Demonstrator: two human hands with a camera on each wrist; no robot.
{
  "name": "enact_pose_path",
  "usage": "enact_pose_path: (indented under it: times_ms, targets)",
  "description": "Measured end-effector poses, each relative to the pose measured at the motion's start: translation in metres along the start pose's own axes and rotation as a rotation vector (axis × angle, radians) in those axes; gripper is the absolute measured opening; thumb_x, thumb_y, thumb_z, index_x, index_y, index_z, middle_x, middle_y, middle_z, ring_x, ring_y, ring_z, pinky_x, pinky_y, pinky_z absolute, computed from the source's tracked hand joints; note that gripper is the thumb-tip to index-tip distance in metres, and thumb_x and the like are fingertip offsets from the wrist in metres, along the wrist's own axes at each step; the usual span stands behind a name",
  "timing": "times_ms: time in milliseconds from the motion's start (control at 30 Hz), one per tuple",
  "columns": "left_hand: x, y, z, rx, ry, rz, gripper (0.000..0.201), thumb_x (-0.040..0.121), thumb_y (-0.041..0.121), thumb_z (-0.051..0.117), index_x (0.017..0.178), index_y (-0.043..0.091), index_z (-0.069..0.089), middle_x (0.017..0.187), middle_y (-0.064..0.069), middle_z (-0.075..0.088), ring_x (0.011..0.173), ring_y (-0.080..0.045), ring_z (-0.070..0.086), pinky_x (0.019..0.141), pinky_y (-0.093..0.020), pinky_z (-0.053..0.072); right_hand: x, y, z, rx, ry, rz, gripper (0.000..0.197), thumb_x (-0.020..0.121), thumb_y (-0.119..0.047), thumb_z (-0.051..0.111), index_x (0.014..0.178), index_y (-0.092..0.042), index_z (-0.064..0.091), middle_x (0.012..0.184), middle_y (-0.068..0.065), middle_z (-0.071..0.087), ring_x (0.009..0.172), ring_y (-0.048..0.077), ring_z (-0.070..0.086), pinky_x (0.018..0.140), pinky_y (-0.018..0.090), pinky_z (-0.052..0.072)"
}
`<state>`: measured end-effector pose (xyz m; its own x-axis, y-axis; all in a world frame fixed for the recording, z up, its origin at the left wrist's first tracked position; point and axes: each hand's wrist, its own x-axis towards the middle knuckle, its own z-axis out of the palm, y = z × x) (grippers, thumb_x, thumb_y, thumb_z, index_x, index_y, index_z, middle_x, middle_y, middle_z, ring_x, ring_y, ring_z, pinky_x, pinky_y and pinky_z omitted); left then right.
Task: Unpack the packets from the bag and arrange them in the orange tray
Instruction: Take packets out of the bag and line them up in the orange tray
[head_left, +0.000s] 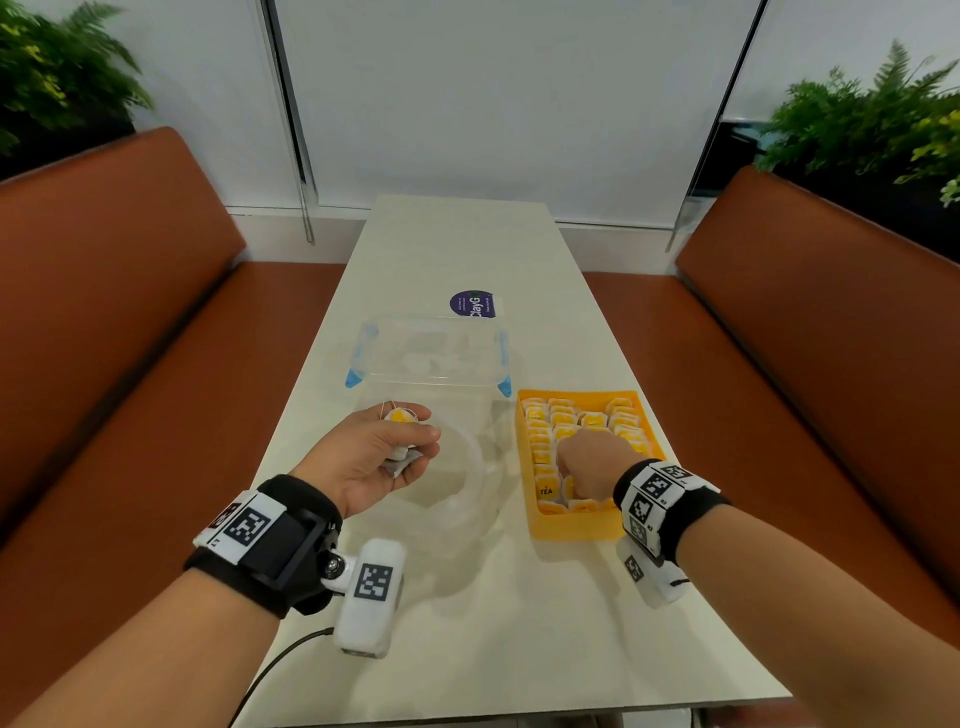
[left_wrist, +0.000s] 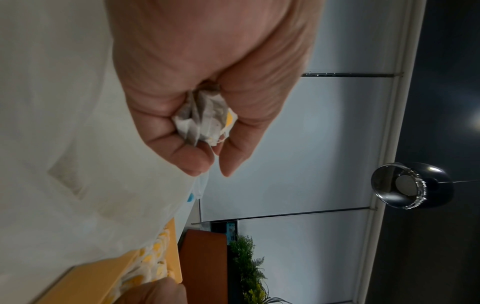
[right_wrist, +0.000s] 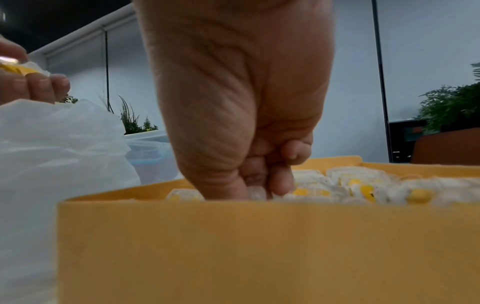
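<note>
The orange tray (head_left: 576, 526) sits at the right of the white table, packed with rows of yellow-and-white tea packets (head_left: 569, 415). My right hand (head_left: 566, 467) reaches down into its near-left part; in the right wrist view its thumb and fingers (right_wrist: 279, 183) pinch a packet (right_wrist: 257, 193) just behind the tray wall (right_wrist: 259, 246). My left hand (head_left: 415, 436) is palm up over the crumpled clear bag (head_left: 470, 483) and grips a small bunch of packets (head_left: 400, 417). The left wrist view shows those packets (left_wrist: 205, 121) bunched in the curled fingers.
A clear lidded box with blue clips (head_left: 431, 353) stands behind the bag. A round purple label (head_left: 471, 304) lies beyond it. Brown benches (head_left: 130, 322) flank the table, and bare tabletop (head_left: 519, 623) lies near me.
</note>
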<state>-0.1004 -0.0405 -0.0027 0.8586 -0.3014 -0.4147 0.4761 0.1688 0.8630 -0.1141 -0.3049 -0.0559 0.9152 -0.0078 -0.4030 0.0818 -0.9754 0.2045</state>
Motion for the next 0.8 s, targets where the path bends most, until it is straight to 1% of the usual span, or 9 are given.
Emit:
enact_pose_path:
  times_ms: [100,167,233,300,400,533,667,800]
  targets:
    - [0.001,-0.001,0.000,-0.001,0.002,-0.002,0.022,0.082,-0.008,0.065,0.093,0.011,0.062,0.073,-0.007,0.065,0.071,-0.019,0.064,0.056,-0.023,0.052,0.001,0.001,-0.001,-0.013,0.045,0.013,0.028,0.087,-0.009,0.054,0.113,-0.013,0.063,0.109,0.008,0.065,0.094,0.028,0.065,0.071,0.034,0.055]
    - [0.002,-0.001,0.000,-0.001,0.002,-0.005,0.022,0.082,-0.008,0.065,0.093,0.011,0.062,0.074,-0.007,0.065,0.071,-0.019,0.064,0.056,-0.022,0.052,0.000,0.002,-0.001,-0.005,0.040,0.018,0.027,0.087,-0.013,0.059,0.113,-0.014,0.063,0.108,0.008,0.065,0.094,0.028,0.065,0.071,0.034,0.055]
    - [0.003,0.000,0.001,-0.002,0.003,-0.008,0.022,0.082,-0.008,0.065,0.093,0.011,0.062,0.074,-0.007,0.065,0.071,-0.020,0.064,0.055,-0.022,0.052,0.000,0.002,0.000,0.011,0.009,0.013,0.029,0.086,-0.011,0.060,0.115,-0.014,0.062,0.111,0.008,0.064,0.097,0.028,0.064,0.076,0.036,0.055]
    - [0.003,0.000,0.001,-0.004,0.001,-0.010,0.022,0.081,-0.008,0.066,0.092,0.011,0.062,0.074,-0.007,0.065,0.071,-0.020,0.064,0.054,-0.022,0.052,0.000,0.001,0.002,0.015,0.001,0.004,0.031,0.086,-0.005,0.056,0.116,-0.014,0.061,0.113,0.008,0.062,0.098,0.029,0.062,0.079,0.037,0.055]
    - [0.003,0.000,0.001,-0.006,-0.003,-0.014,0.023,0.081,-0.008,0.066,0.093,0.011,0.062,0.075,-0.008,0.065,0.072,-0.020,0.064,0.054,-0.022,0.053,0.001,-0.002,0.002,0.005,-0.004,-0.010,0.033,0.085,0.000,0.053,0.115,-0.014,0.060,0.113,0.009,0.062,0.099,0.029,0.061,0.073,0.033,0.051]
    - [0.004,0.000,0.002,-0.006,0.000,-0.011,0.022,0.081,-0.008,0.066,0.093,0.011,0.062,0.075,-0.008,0.065,0.072,-0.020,0.064,0.053,-0.022,0.053,0.000,-0.003,-0.001,-0.018,0.007,-0.006,0.030,0.084,-0.003,0.056,0.112,-0.013,0.062,0.109,0.009,0.063,0.096,0.029,0.063,0.068,0.033,0.050]
    - [0.003,0.000,0.001,-0.005,-0.002,-0.009,0.022,0.081,-0.008,0.066,0.093,0.011,0.063,0.072,-0.007,0.066,0.073,-0.020,0.064,0.054,-0.022,0.053,-0.002,-0.003,-0.004,-0.025,0.015,0.006,0.027,0.083,-0.009,0.061,0.110,-0.013,0.063,0.107,0.008,0.064,0.093,0.028,0.064,0.071,0.035,0.054]
    - [0.002,0.000,0.002,-0.002,0.002,-0.004,0.022,0.082,-0.008,0.065,0.093,0.011,0.062,0.072,-0.007,0.065,0.072,-0.020,0.063,0.055,-0.022,0.052,-0.004,-0.008,-0.003,-0.041,-0.012,-0.028,0.026,0.083,-0.005,0.058,0.107,-0.011,0.065,0.103,0.010,0.066,0.090,0.029,0.065,0.066,0.033,0.050]
